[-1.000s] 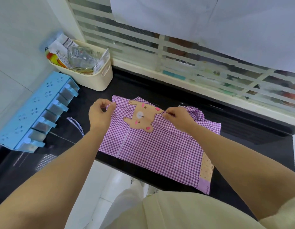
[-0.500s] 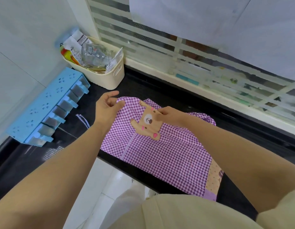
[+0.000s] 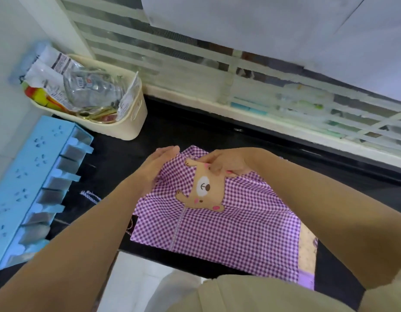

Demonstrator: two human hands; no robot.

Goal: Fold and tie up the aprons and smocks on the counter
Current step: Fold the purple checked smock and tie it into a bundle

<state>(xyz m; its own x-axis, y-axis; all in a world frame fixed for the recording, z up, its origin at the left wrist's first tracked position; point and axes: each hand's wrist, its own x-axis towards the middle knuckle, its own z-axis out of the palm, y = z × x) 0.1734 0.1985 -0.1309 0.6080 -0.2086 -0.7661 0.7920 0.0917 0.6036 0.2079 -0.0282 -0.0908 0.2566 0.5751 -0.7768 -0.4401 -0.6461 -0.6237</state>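
Fingers (image 3: 214,156) of my right hand (image 3: 228,164) curl and pinch the purple checked smock (image 3: 228,228) at the top of its bear patch (image 3: 204,192). My left hand (image 3: 155,168) lies flat on the smock's upper left edge, its fingers straight and together, pressing the cloth down. I see the smock spread on the black worktop (image 3: 183,131), its near edge at the front rim. A cream basket (image 3: 133,126) of packets stands at the back left, well apart, beside a blue rack (image 3: 26,176).
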